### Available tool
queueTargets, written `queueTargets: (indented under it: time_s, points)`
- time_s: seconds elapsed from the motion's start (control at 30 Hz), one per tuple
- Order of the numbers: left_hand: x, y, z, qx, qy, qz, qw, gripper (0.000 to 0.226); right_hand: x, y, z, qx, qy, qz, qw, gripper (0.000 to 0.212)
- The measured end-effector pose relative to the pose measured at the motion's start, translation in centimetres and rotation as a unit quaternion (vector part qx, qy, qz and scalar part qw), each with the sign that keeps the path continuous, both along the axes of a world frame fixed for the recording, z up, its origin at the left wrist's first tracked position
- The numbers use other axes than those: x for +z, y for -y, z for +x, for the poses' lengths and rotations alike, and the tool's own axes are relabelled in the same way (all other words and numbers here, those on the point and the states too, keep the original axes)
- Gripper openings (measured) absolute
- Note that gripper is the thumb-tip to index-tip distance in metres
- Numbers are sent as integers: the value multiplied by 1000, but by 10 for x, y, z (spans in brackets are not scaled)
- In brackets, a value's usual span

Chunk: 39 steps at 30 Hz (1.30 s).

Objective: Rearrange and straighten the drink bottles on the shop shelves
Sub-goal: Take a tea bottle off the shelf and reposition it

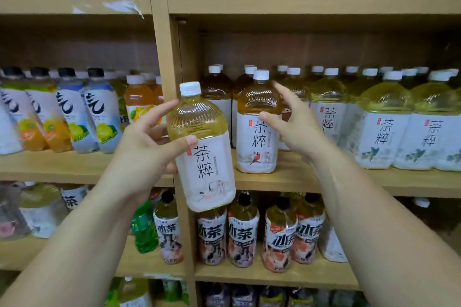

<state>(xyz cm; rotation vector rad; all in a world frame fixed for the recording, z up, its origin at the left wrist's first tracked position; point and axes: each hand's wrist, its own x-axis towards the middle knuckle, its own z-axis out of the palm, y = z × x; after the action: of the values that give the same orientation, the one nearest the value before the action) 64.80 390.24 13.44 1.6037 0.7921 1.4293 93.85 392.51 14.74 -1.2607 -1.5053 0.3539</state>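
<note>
While the left hand (146,147) grips a pale bottle (202,147) at centre frame, its cap tipped slightly up-left, the right hand (294,127) is spread beside the amber bottle (258,132). That bottle stands upright at the shelf (287,179) front, just left of the right palm. The thumb is at its label, though I cannot tell whether it touches.

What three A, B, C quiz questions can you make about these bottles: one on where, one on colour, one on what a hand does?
1. Where does the red-bird bottle stand? A the floor; B the middle shelf; C the top shelf.
2. What colour is the held bottle's cap? A white; B black; C red.
3. What is the left hand doing? A hanging empty; B pointing; C gripping a bottle.
Answers: 1 B, its base sits on that board. 2 A, the cap is white. 3 C, its fingers curl round the held bottle.
</note>
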Motion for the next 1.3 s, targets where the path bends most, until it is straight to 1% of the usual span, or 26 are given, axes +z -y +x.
queueTargets:
  time_s: [0.07, 0.13, 0.23, 0.57, 0.8, 0.87, 0.97, 1.0, 1.07, 1.1, 1.17, 1.23, 1.3]
  points:
    - [3, -6, 5, -4, -8, -1, 1000, 65, -17, 1, -3, -23, 22, 7, 999, 94]
    - [3, -12, 8, -13, -4, -11, 1000, 67, -39, 4, -7, -44, 32, 4, 999, 112]
    - [2, -18, 10, -31, -7, -24, 999, 73, -62, 2, -9, -78, 39, 25, 996, 120]
    - [2, -20, 9, -47, -5, -36, 998, 75, -62, -30, -17, -116, 40, 24, 992, 115]
    - [1, -12, 13, -38, 3, -46, 998, 75, -61, -29, -18, -100, 32, 21, 994, 108]
    - [1, -8, 18, -37, 14, -47, 998, 73, -62, -18, -14, -85, 9, 28, 996, 94]
    - [5, -2, 33, -47, 27, -44, 998, 67, -65, 6, 0, -69, -32, 40, 996, 57]
    - [7, -1, 40, -51, 29, -41, 997, 67, -65, 15, 4, -53, -49, 42, 997, 50]
    - [11, 0, 57, -61, 30, -40, 997, 69, -63, 35, 14, -7, -82, 48, 995, 53]
    - [14, 0, 68, -66, 29, -39, 997, 71, -61, 43, 18, 13, -85, 51, 995, 55]
    - [19, 0, 90, -78, 17, -31, 996, 72, -57, 55, 26, 44, -59, 43, 996, 68]
    - [22, -4, 115, -91, -1, -20, 996, 68, -56, 62, 36, 43, -24, 31, 998, 86]
    - [23, -10, 140, -104, -8, -25, 994, 63, -58, 64, 48, 10, -13, 31, 999, 90]
